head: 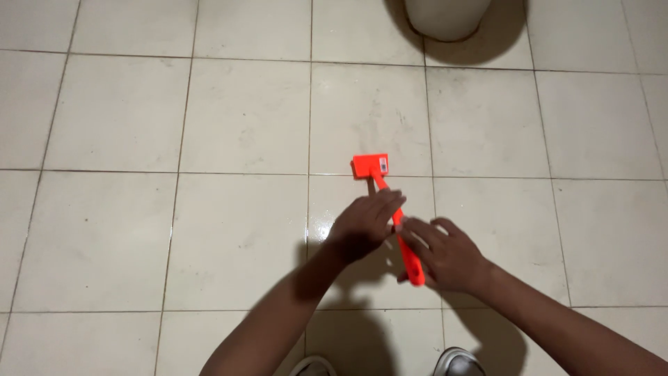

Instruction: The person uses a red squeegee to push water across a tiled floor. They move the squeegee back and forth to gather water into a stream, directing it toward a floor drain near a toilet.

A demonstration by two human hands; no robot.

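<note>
From the head view we see our right hand [445,256] gripping an orange scraper [386,202] by its handle, head on the tiled floor [209,139], our left hand [365,224] flat and open over the shaft, hiding its middle, a white bucket [447,17] cut off at the top edge, shoe tips [456,362] cropped below.

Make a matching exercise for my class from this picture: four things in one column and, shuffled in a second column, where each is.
Things
1. orange long-handled floor scraper
2. left hand
3. round pale container
4. grey shoes

Places
A. at the top edge, casting a shadow
B. at the bottom edge, between the forearms
C. head on a grout line of the pale tiled floor
D. laid across the handle, above the right hand

Pairs: 1-C, 2-D, 3-A, 4-B
</note>
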